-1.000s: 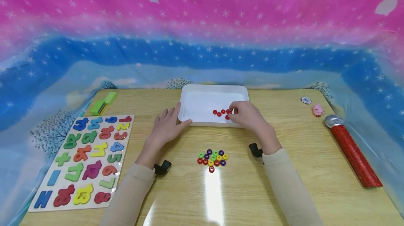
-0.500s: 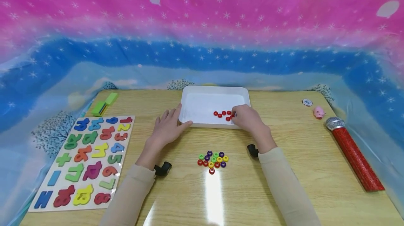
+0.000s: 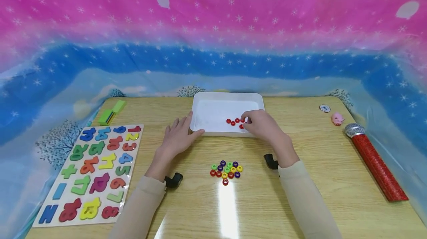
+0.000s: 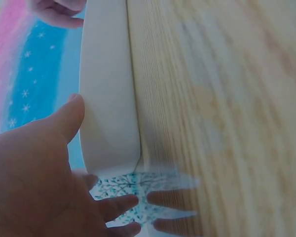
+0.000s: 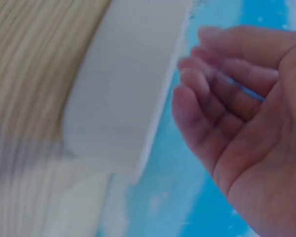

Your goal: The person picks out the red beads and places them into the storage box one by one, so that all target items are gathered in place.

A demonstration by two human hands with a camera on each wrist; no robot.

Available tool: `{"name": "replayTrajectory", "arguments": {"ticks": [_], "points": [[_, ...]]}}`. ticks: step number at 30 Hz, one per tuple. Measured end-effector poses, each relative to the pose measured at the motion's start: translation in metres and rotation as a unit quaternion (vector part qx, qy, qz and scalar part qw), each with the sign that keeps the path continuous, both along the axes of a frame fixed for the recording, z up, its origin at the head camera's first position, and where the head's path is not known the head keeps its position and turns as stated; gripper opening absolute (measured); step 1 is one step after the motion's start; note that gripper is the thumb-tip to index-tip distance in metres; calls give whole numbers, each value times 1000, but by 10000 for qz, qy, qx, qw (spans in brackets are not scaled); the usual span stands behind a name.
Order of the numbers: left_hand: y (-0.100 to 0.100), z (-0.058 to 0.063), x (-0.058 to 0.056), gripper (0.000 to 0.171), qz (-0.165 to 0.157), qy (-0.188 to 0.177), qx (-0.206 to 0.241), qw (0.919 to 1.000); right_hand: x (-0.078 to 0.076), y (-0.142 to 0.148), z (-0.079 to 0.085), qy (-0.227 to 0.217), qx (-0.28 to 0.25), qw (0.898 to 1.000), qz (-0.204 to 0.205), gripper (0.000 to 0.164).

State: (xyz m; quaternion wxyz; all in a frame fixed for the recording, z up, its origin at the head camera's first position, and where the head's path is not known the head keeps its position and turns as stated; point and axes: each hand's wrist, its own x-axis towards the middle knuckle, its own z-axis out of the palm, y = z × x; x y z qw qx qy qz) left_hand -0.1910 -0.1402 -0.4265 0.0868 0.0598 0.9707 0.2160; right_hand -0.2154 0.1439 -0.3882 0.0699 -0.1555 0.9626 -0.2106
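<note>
head view: left hand (image 3: pixel 176 135) is resting spread against the tray (image 3: pixel 210 108); right hand (image 3: pixel 262 125), pinch unclear, may be risking scattering red beads (image 3: pixel 237 120) by brushing them.

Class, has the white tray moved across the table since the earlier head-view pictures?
No. Judged against the far edge of the table, the white tray has not visibly shifted in any direction.
</note>
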Motion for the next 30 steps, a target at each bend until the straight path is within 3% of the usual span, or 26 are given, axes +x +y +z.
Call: {"name": "replayTrajectory", "arguments": {"ticks": [5,14,24,30], "points": [[0,0,1,86,-4,26,73,10000,15,-18,9,-191,-418,9962,739,24],[-1,-1,1,86,3,-29,77,10000,34,-47,-5,-774,-778,9795,1691,19],[-1,0,1,87,-15,1,89,10000,57,-68,-15,-1011,-433,9556,2733,16],[-1,1,1,86,-31,-38,123,9999,64,-76,-25,-982,-166,9532,2856,11]]}}
